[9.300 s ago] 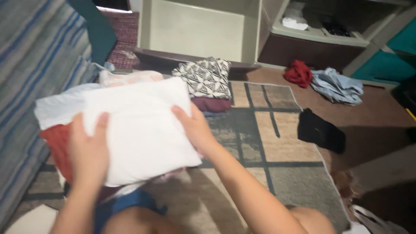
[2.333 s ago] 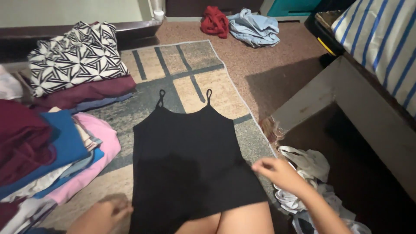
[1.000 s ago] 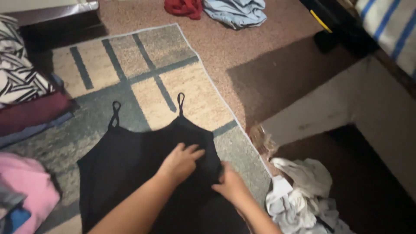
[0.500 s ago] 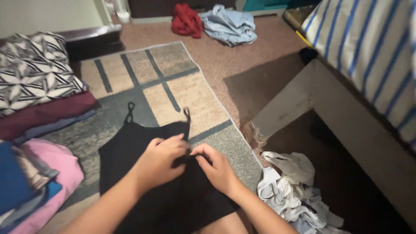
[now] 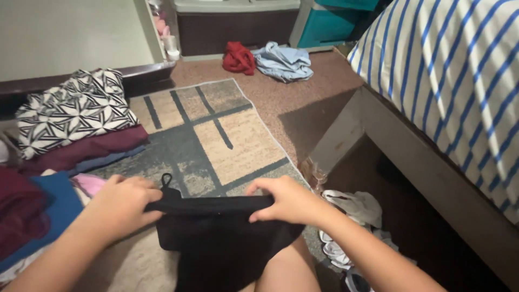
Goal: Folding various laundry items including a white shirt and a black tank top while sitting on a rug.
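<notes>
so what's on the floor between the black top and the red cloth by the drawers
In the head view, the patterned rug lies between the black top and the red cloth, then a bare strip of brown carpet.

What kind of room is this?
Most likely a bedroom. A bed with a blue-striped cover stands at the right, folded clothes are stacked on the rug, and both hands, left and right, hold a black top.
</notes>
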